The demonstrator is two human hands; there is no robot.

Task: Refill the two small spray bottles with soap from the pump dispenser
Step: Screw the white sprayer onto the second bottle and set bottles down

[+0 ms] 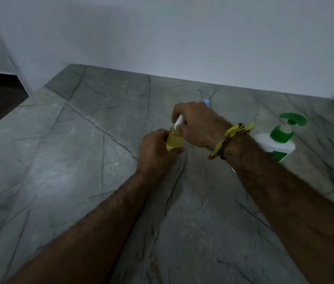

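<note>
Fingers point(179, 150) around small bottle point(174, 142) of yellow soap.

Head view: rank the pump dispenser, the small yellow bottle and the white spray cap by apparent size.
1. pump dispenser, largest, though the right arm hides part of it.
2. small yellow bottle, partly covered by the left hand.
3. white spray cap, mostly hidden in the right hand.

Yellow-filled spray bottle point(174, 141), green-and-white pump dispenser point(279, 140), grey dark-veined countertop point(80, 160), yellow wrist thread point(231, 136)
</note>
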